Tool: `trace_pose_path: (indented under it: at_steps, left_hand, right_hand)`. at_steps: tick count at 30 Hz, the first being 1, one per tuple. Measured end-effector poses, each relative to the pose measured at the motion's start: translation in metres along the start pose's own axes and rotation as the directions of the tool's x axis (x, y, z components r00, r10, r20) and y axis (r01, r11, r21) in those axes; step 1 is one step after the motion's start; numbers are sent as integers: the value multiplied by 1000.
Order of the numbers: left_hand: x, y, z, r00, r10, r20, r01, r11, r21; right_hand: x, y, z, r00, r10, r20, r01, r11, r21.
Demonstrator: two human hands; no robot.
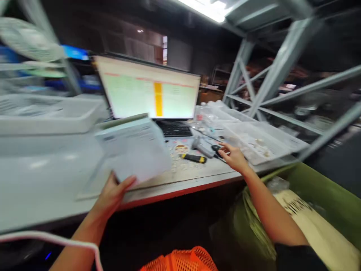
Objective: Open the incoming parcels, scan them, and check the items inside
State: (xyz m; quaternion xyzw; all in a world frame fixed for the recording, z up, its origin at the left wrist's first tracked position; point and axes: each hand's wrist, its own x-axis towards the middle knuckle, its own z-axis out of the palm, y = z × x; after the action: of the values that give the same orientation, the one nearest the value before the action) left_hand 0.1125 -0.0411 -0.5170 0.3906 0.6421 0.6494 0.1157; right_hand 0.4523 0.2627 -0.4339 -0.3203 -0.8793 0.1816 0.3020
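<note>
My left hand (115, 190) is closed on the near edge of a stack of paper sheets (138, 150), thumb on top. The sheets are tilted up over the table, blurred, with small print near their far edge that I cannot read. At the right, my right hand (232, 156) has its fingers on a black computer mouse (216, 149). Just left of the mouse lies a grey handheld scanner (203, 146). A black and yellow utility knife (194, 158) rests on the table nearer to me.
Behind the papers stand a lit monitor (177, 94) and a black keyboard (176, 129). White trays (45, 124) sit at the left, clear plastic bins (262, 145) at the right. A green bag-like container (318, 188) hangs open below the table's right end. Grey metal rack posts (279, 64) rise behind.
</note>
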Motion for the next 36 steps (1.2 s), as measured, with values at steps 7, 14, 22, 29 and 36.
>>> trace_pose_path:
  at_steps: [7,14,22,29,36]
  left_hand:
    - [-16,4,-17,986,-91,-141,75,990,-115]
    - [-15,4,-11,977,-150,-152,143,988,-52]
    - [-1,29,12,993,-28,-119,66,941,331]
    - [9,48,18,999,6,-32,12,855,519]
    - [9,52,-23,994,-19,-108,76,827,558]
  right_hand:
    - [66,19,99,977,167,136,-106,922,-373]
    - [87,-5,123,890,387,242,-195,802,-565]
    - [68,-39,40,965,-58,256,67,997,-28]
    - [15,-84,-16,907,-375,191,329,915,232]
    - [55,-21,43,985,-151,86,147,988,50]
